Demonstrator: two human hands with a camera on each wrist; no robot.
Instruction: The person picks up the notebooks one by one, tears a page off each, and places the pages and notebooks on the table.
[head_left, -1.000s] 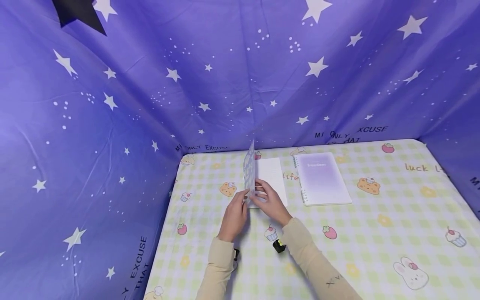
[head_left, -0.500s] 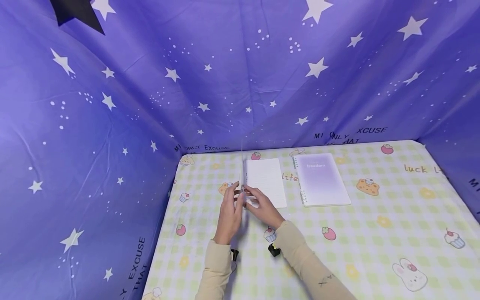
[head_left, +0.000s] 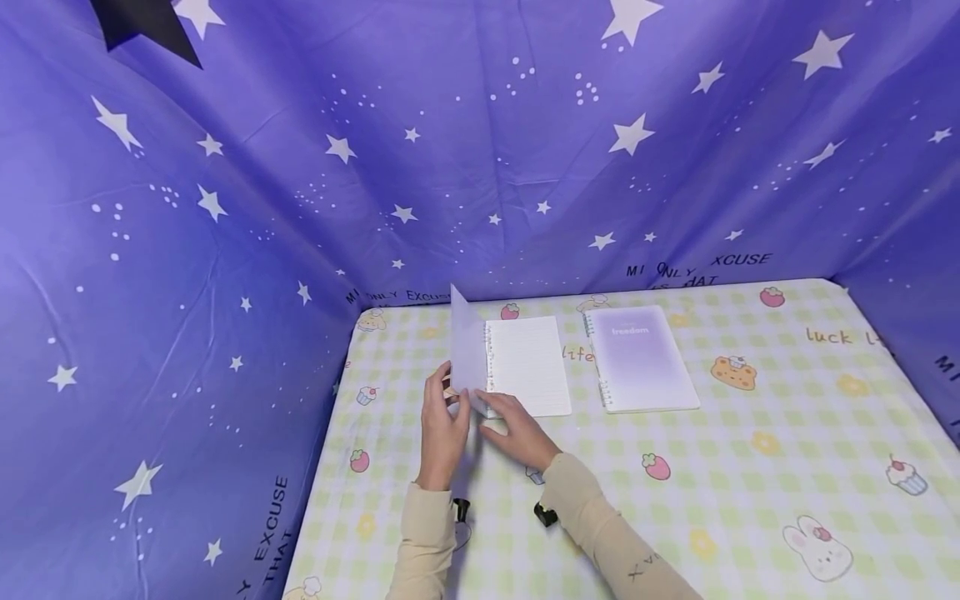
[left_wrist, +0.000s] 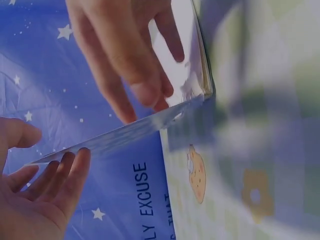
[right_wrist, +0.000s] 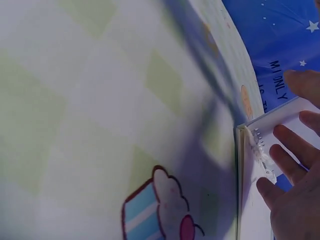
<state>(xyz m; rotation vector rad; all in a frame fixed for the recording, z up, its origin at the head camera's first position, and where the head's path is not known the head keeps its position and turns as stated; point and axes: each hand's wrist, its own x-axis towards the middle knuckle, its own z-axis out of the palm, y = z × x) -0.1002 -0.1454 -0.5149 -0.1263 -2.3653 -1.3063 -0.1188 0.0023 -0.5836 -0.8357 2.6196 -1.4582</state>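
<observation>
A ring-bound notebook with lined white pages lies on the table, its front cover raised and tilted to the left. My left hand is at the cover's lower part. In the left wrist view its fingers lie fairly straight against the cover's outer side, with the thumb apart from it. Over the near end of the binding rings, my right hand has its fingers extended towards the cover's inner side.
To the right lies a second spiral notebook, closed, with a purple cover reading "freedom". A checked tablecloth with cartoon prints covers the table. Purple star-patterned curtains stand behind and to the left.
The cover has swung from leaning over the pages, through upright, to tilting left. My left hand has moved left with it, and the right hand has shifted slightly left and nearer.
</observation>
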